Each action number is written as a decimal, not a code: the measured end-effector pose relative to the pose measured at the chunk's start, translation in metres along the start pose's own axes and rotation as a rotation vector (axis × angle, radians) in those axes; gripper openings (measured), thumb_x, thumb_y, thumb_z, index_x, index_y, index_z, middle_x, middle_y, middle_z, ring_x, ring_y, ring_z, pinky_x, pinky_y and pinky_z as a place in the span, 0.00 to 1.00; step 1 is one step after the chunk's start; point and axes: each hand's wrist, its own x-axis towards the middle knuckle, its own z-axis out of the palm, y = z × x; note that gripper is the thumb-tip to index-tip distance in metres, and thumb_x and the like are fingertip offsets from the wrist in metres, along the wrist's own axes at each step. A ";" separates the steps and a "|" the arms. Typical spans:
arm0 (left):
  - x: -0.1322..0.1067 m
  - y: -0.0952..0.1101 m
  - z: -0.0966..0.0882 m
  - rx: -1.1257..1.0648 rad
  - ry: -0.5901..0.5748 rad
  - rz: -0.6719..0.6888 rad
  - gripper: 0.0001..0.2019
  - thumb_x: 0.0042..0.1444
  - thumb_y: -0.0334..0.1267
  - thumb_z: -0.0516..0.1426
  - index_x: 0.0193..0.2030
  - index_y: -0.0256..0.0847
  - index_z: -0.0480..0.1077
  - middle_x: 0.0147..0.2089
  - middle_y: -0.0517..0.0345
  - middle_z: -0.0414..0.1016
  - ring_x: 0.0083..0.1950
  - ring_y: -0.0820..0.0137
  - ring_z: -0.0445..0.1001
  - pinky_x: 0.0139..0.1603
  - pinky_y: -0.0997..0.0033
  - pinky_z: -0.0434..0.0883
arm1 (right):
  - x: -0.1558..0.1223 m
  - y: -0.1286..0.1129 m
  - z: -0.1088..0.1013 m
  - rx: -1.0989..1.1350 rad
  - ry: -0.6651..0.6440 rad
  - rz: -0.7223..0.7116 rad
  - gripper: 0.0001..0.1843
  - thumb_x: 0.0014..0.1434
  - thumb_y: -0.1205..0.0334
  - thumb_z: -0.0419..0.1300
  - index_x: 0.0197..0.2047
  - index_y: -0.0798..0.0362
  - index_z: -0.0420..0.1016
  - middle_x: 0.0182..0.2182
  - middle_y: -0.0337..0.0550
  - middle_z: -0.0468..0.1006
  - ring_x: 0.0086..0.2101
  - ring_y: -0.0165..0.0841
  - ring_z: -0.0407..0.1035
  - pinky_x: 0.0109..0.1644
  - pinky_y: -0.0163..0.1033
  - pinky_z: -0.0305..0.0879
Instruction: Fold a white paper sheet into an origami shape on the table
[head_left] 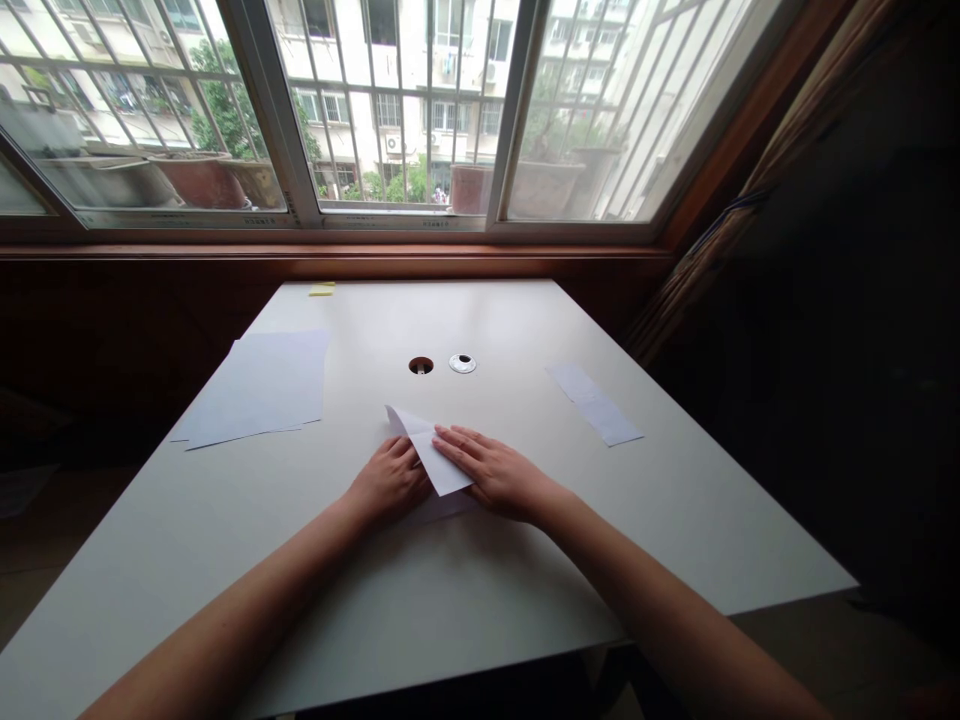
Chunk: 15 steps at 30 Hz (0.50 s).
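Note:
A white sheet of paper (pixel 444 464) is partly folded between my hands, near the middle of the white table (pixel 525 590). One flap stands raised and slanted, with a corner pointing toward me; its far corner lifts to the upper left. My right hand (pixel 491 468) grips the flap from the right, its fingers stretched together over the top face and its thumb hidden. On the left, my left hand (pixel 391 478) has its fingers curled at the paper's edge, and the flap covers the fingertips. Part of the sheet lies flat beneath both hands.
Several loose white sheets (pixel 262 385) lie at the left. A paper strip (pixel 596 405) rests on the right. Beyond my hands are a round cable hole (pixel 421 366) and a silver grommet cover (pixel 463 364). Yellow sticky notes (pixel 322 289) sit by the far edge, below the barred window (pixel 397 110).

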 end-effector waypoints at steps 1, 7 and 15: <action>-0.002 0.001 0.000 0.010 0.013 -0.048 0.10 0.63 0.38 0.55 0.47 0.38 0.75 0.49 0.40 0.73 0.53 0.51 0.70 0.53 0.45 0.69 | 0.001 -0.003 0.002 -0.024 0.007 0.018 0.39 0.63 0.66 0.53 0.74 0.52 0.42 0.71 0.49 0.47 0.69 0.43 0.44 0.69 0.53 0.52; -0.001 0.007 0.001 0.025 0.075 -0.094 0.15 0.61 0.33 0.55 0.55 0.37 0.70 0.54 0.39 0.72 0.56 0.52 0.68 0.56 0.48 0.67 | 0.010 -0.021 0.007 -0.118 0.041 0.138 0.35 0.65 0.65 0.50 0.73 0.51 0.45 0.71 0.46 0.50 0.67 0.47 0.48 0.66 0.52 0.57; -0.015 0.007 -0.002 -0.047 0.147 -0.335 0.09 0.62 0.40 0.57 0.44 0.38 0.66 0.43 0.46 0.69 0.46 0.56 0.68 0.47 0.52 0.71 | 0.018 -0.033 0.025 -0.211 0.033 0.231 0.34 0.65 0.68 0.47 0.73 0.53 0.46 0.71 0.45 0.46 0.67 0.54 0.46 0.64 0.57 0.56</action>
